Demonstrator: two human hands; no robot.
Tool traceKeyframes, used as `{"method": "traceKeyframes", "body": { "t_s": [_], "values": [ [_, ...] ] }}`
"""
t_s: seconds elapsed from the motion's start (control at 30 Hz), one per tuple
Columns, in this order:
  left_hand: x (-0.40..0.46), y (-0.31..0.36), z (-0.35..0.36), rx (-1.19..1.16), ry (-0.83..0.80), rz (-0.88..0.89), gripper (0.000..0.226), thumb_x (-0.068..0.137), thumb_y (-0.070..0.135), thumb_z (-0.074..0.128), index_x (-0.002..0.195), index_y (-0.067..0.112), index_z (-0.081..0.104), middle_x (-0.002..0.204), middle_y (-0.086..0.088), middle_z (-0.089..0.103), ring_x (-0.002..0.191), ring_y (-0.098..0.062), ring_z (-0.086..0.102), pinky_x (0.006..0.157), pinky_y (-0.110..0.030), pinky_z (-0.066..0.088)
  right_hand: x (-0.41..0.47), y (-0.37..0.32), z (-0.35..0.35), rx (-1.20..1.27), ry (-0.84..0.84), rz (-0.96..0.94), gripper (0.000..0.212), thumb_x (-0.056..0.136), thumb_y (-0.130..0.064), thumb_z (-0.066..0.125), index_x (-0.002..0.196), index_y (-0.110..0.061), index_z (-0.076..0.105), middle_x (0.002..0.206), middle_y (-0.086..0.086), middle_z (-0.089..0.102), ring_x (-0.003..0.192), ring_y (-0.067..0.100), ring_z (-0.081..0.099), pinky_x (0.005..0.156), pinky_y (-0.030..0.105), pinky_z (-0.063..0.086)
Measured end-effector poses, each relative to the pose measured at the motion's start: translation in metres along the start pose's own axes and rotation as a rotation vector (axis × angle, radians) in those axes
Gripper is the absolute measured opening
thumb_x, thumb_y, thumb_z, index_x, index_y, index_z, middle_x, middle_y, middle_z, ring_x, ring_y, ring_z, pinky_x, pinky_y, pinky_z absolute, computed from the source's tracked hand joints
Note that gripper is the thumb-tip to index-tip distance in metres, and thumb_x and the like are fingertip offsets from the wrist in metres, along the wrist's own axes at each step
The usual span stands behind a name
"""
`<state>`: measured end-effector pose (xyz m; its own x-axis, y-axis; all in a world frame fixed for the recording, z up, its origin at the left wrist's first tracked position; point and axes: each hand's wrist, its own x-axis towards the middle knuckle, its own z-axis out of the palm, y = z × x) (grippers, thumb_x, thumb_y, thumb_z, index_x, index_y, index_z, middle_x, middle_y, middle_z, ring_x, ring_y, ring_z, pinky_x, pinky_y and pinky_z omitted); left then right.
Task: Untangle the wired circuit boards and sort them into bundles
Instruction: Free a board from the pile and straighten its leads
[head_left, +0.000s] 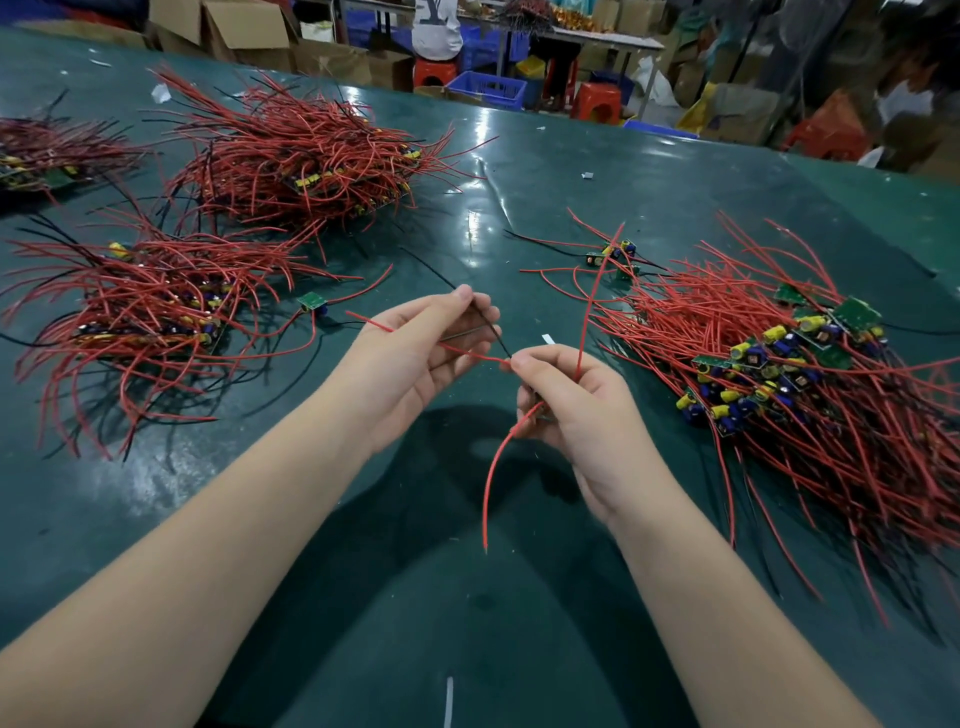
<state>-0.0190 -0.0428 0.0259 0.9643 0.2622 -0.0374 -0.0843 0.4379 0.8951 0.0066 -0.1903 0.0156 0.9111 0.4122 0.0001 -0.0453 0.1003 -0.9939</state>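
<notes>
Above the middle of the green table, my left hand pinches a thin black wire between thumb and fingers. My right hand grips red wires; one hangs down from my fist, another rises toward a small board. A red wire runs between both hands. A large tangled heap of green boards with red wires lies to the right. Sorted bundles lie at the left and far left centre. One single board lies near my left hand.
Another bundle lies at the far left edge. Small white scraps dot the table. Beyond the far edge stand cardboard boxes, red stools, a blue crate and a person.
</notes>
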Motion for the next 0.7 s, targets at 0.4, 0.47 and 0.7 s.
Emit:
{"method": "traceKeyframes", "body": {
  "t_s": [0.4, 0.47, 0.7],
  "values": [
    [-0.002, 0.008, -0.003, 0.038, -0.053, 0.008, 0.035, 0.095, 0.016, 0.052, 0.071, 0.014, 0.077, 0.086, -0.002, 0.075, 0.088, -0.013, 0.071, 0.073, -0.019, 0.054, 0.004, -0.001, -0.007, -0.019, 0.043, 0.001, 0.017, 0.089, -0.014, 0.063, 0.074, -0.019, 0.068, 0.054, -0.008, 0.056, 0.047, 0.005, 0.052, 0.053, 0.019, 0.048],
    [-0.001, 0.009, -0.002, -0.024, -0.02, 0.026, 0.03, 0.097, 0.021, 0.052, 0.079, 0.013, 0.074, 0.089, -0.004, 0.075, 0.086, -0.015, 0.072, 0.069, -0.02, 0.055, 0.003, -0.001, -0.006, -0.015, 0.024, 0.007, 0.016, 0.09, -0.014, 0.063, 0.076, -0.018, 0.068, 0.055, -0.007, 0.056, 0.047, 0.005, 0.053, 0.054, 0.02, 0.049],
    [-0.002, 0.018, -0.008, -0.166, 0.01, -0.031, 0.04, 0.092, 0.017, 0.05, 0.062, 0.013, 0.076, 0.082, -0.002, 0.075, 0.083, -0.012, 0.072, 0.066, -0.017, 0.054, 0.004, -0.005, -0.006, 0.074, 0.033, 0.055, 0.016, 0.089, -0.014, 0.064, 0.074, -0.018, 0.07, 0.056, -0.005, 0.055, 0.047, 0.006, 0.05, 0.052, 0.02, 0.049]
  ]
}}
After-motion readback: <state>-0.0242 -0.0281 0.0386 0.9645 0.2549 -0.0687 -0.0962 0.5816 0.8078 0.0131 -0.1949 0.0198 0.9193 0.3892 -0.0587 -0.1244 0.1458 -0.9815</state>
